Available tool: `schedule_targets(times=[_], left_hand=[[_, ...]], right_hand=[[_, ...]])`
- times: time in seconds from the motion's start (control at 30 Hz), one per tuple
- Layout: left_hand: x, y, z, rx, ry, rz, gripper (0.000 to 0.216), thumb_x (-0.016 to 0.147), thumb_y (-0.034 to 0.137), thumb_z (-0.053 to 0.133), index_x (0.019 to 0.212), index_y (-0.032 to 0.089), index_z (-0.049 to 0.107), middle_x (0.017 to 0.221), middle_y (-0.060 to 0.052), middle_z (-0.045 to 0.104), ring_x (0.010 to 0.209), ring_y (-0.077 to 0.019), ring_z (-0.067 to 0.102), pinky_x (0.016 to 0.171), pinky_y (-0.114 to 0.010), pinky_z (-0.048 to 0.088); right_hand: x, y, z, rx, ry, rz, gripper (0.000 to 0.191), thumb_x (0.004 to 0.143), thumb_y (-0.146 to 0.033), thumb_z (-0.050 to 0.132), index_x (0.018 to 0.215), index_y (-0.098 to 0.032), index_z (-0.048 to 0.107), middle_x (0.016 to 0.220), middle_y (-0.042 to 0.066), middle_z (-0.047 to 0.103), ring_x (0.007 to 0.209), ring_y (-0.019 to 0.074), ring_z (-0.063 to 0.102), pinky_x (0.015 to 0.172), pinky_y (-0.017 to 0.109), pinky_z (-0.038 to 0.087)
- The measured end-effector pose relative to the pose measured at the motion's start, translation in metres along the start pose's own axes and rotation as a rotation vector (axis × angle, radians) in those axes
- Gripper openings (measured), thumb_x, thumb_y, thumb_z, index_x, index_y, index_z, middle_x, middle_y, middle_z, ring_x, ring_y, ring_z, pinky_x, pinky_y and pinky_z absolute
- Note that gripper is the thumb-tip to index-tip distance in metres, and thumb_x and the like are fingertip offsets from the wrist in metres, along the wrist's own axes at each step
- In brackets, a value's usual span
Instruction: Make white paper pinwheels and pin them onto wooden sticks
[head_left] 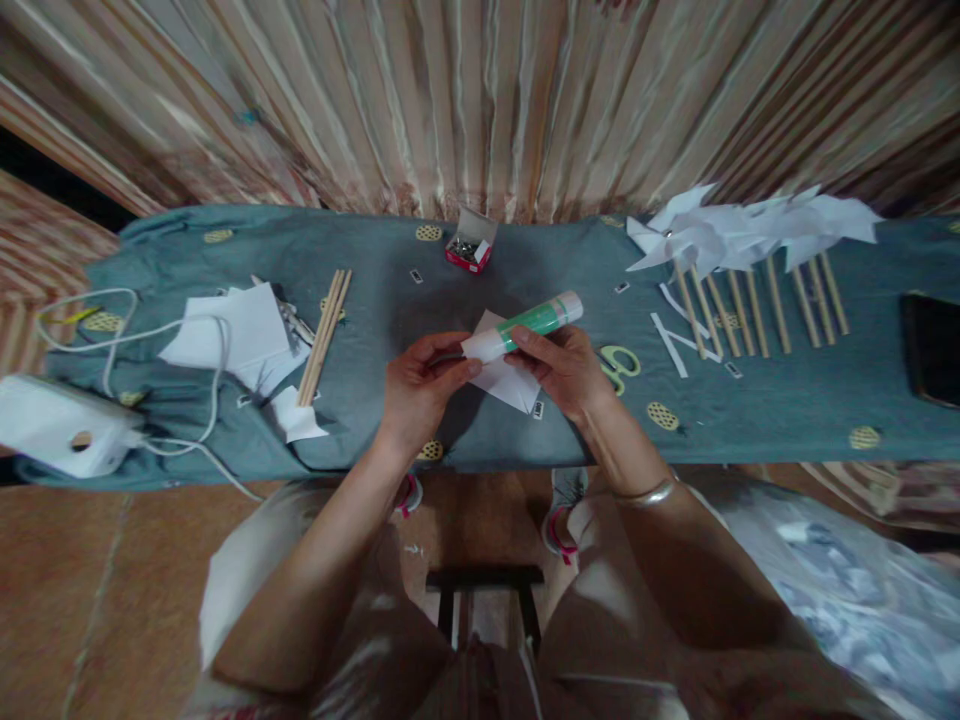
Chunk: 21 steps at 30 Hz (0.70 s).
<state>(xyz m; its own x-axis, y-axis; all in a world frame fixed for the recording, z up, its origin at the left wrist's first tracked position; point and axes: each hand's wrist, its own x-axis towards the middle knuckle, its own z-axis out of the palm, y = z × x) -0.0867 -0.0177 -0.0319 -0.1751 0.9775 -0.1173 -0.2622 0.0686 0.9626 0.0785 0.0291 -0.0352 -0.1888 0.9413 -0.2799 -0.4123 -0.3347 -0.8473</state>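
A large white and green glue stick (536,322) is held tilted above the table, its right end higher. My right hand (564,372) is closed round its body from below, thumb on the green label. At the lower left end, my left hand (424,385) pinches the white part with thumb and fingers; whether that part is a cap I cannot tell. Beneath the glue stick lies a folded piece of white paper (514,388), partly hidden by it and my right hand. Green-handled scissors (619,368) lie just right of my right hand, partly covered by it.
Paper pinwheels (757,235) on wooden sticks lie at right, near paper strips (669,345) and a dark phone-like object (934,345). An open red box of metal pins (470,245) stands behind. At left are white sheets (232,325), wooden sticks (325,335) and a corded white power strip (67,425).
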Motion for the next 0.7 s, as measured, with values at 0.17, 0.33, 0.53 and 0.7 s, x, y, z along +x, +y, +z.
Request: schedule_targets(times=[0.17,0.33,0.53,0.7], left_hand=[[-0.001,0.000,-0.006,0.100,-0.004,0.074,0.040,0.058,0.034,0.092,0.089,0.015,0.075,0.085,-0.005,0.078,0.078,-0.0200,0.073,0.075,-0.031,0.060],[-0.001,0.002,-0.014,0.156,0.002,0.092,0.041,0.059,0.035,0.091,0.090,0.014,0.075,0.085,-0.005,0.078,0.076,-0.0202,0.074,0.073,-0.031,0.061],[0.001,-0.002,-0.019,0.189,-0.005,0.119,0.045,0.061,0.038,0.089,0.097,0.015,0.076,0.097,-0.007,0.078,0.087,-0.0206,0.072,0.081,-0.032,0.059],[0.004,-0.006,-0.024,0.273,0.051,0.123,0.041,0.061,0.039,0.087,0.091,0.014,0.077,0.090,-0.007,0.076,0.081,-0.0186,0.068,0.076,-0.030,0.056]], right_hand=[[0.000,0.007,0.008,-0.003,-0.028,0.008,0.038,0.047,-0.043,0.096,0.067,-0.020,0.074,0.073,-0.002,0.076,0.064,0.0099,0.069,0.061,0.020,0.060],[0.003,0.011,0.013,-0.010,-0.046,0.011,0.039,0.048,-0.045,0.095,0.068,-0.020,0.074,0.073,-0.001,0.076,0.065,0.0106,0.068,0.061,0.022,0.057],[0.003,0.020,0.025,-0.112,-0.092,-0.006,0.040,0.049,-0.046,0.094,0.070,-0.018,0.074,0.070,-0.002,0.074,0.061,0.0105,0.065,0.060,0.024,0.053],[0.003,0.022,0.029,-0.288,-0.155,-0.133,0.043,0.057,-0.057,0.086,0.072,-0.019,0.070,0.071,-0.001,0.072,0.065,0.0135,0.065,0.063,0.027,0.053]])
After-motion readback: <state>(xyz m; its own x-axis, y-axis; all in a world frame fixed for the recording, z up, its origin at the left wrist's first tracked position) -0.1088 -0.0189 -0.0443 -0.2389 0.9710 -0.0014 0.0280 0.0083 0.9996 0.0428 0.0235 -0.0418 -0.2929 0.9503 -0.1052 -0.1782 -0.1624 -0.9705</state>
